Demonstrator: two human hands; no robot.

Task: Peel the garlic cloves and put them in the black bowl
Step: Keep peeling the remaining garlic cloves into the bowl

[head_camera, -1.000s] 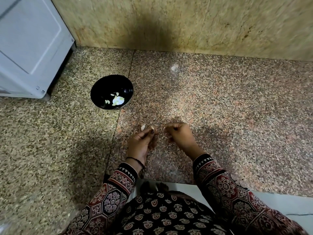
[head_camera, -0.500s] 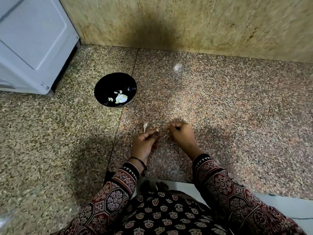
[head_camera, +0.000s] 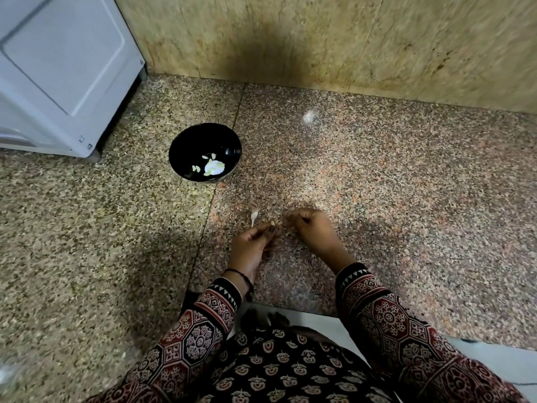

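Peel (head_camera: 254, 217) now lies loose just beyond the left hand (head_camera: 252, 248), whose fingertips pinch a clove (head_camera: 272, 223); right hand (head_camera: 312, 231) curled, pinching nothing visible. Bowl (head_camera: 186, 167) comes next, probably.

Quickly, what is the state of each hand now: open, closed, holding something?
Left hand: closed, pinching a small garlic clove at the fingertips.
Right hand: closed in a pinch; what it holds cannot be told.
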